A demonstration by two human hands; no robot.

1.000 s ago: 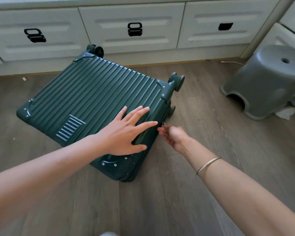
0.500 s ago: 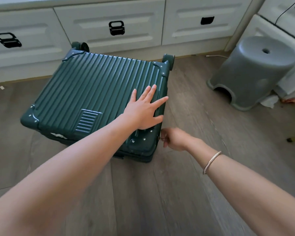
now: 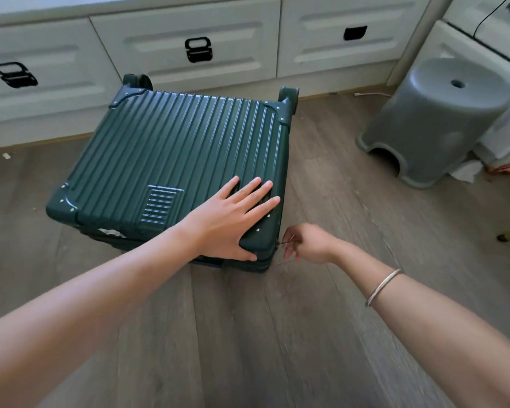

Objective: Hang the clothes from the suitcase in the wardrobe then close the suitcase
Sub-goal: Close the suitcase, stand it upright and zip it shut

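Green suitcase point(image 3: 174, 160) lay flat on wood floor point(image 3: 248, 334), lid down, wheels toward white drawers point(image 3: 189, 22) at 12 o'clock. Left hand point(image 3: 227, 222) pressed lid, fingers straight and spread. Right hand point(image 3: 309, 244), at suitcase's 4 o'clock corner, pinched zipper pull point(image 3: 284, 242). Grey stool point(image 3: 436, 122) at 2 o'clock.

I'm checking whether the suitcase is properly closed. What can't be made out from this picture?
Head view only:
- Inside the suitcase: hidden by its shut lid.
- The zip pull: tiny, partly covered by fingers of the right hand pinching it.
- Near-side zip track: partly hidden behind the left hand and forearm.
- Hung clothes: beyond the top edge; only drawers show.
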